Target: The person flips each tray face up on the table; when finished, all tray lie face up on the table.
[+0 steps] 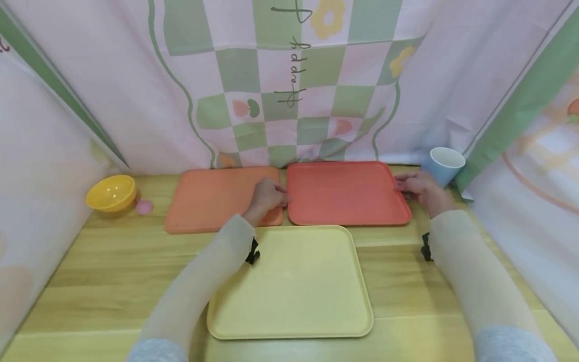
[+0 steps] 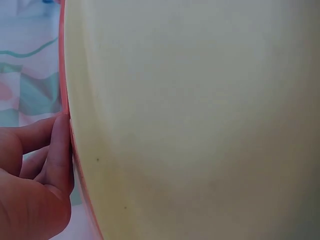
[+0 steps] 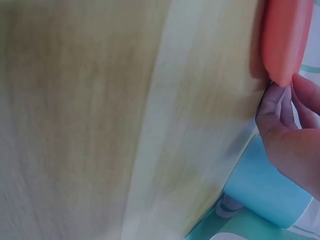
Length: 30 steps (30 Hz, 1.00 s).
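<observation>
A red tray (image 1: 344,193) lies at the back of the table against the curtain, held from both short sides. My left hand (image 1: 268,195) grips its left edge, reaching across the orange tray (image 1: 212,196) beside it. In the left wrist view, the left fingertips (image 2: 61,135) meet at the red rim, while the yellow tray (image 2: 190,110) fills most of the picture. My right hand (image 1: 422,190) pinches the red tray's right edge; in the right wrist view the thumb is on one side of the red rim (image 3: 284,50) and the fingers on the other.
A blue cup (image 1: 445,166) stands just behind the right hand. At the far left sit a yellow bowl (image 1: 111,193) and a small pink object (image 1: 144,207). The yellow tray lies in front, under the left forearm. Curtains (image 1: 280,75) enclose the wooden table (image 1: 99,271).
</observation>
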{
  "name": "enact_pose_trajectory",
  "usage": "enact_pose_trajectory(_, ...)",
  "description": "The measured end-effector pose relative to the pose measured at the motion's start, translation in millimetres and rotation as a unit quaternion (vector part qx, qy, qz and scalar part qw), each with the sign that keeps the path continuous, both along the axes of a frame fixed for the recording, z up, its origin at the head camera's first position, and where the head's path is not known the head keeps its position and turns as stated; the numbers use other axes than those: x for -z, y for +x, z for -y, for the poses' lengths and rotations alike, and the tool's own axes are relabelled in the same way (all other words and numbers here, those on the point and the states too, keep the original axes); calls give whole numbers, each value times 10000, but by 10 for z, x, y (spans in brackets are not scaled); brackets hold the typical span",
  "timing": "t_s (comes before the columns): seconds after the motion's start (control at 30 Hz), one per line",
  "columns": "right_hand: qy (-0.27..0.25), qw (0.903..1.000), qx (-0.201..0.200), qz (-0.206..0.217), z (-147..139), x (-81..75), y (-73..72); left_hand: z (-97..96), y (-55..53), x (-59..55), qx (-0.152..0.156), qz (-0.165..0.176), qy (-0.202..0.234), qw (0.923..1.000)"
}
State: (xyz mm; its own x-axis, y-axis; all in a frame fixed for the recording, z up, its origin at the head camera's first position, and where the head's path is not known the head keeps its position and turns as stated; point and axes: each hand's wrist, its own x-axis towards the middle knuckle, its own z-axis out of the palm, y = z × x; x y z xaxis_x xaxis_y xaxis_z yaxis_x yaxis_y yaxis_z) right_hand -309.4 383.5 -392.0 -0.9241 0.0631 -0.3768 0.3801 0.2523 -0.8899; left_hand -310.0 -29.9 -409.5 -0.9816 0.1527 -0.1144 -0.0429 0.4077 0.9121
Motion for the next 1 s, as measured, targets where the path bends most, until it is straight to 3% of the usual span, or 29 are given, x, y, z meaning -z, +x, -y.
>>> enact_pose_trajectory(0.3, 69, 9999, 41, -86, -8, 9, 5, -33, 10, -50, 50, -64, -251, 9997)
enact_pose_trajectory(0.47, 22, 9998, 95, -150, 18, 10, 12, -2, 7, -34, 48, 102, 127, 9999)
enact_pose_trajectory(0.63, 432, 9985, 170, -291, 83, -22, 42, 83, 17, -83, 144, 436, 619, 9970)
enact_pose_trajectory(0.83, 1129, 9901, 519, -655, 198, -91, 51, 226, -46, -131, 335, 423, 918, 9943)
enact_pose_trajectory(1.0, 1118, 9886, 529, -863, 299, -151, 3, 385, -98, -181, 256, 588, 1127, 9916)
